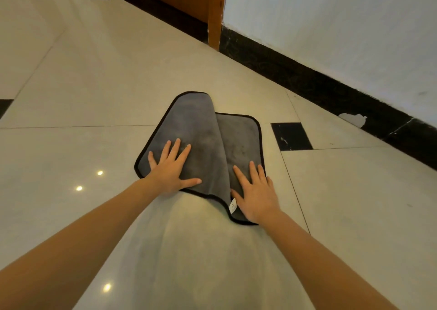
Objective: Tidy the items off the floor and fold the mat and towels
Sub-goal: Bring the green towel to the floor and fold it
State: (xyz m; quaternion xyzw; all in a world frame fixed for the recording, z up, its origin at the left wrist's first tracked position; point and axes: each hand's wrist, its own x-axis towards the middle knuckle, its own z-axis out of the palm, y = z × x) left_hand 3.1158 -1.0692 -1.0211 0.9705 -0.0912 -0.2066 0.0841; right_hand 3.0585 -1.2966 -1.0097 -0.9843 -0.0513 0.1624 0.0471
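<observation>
Two flat hands, left hand (170, 170) and right hand (256, 195), fingers spread wide, press the half-folded towel (208, 141) to the floor (94, 85), we judge to set its crease.

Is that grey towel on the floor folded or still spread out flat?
Partly folded: the grey towel has its left part flopped over the right, unevenly. Both hands, left hand and right hand, press it flat.

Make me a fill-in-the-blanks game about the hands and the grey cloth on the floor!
1. The grey towel has a thin edge trim coloured ____.
2. Both hands lie ____ on the towel, fingers spread.
3. The small white tag sits right beside the ____ hand.
4. The left hand presses the ____ layer of the towel.

Missing words: black; flat; right; top
</observation>
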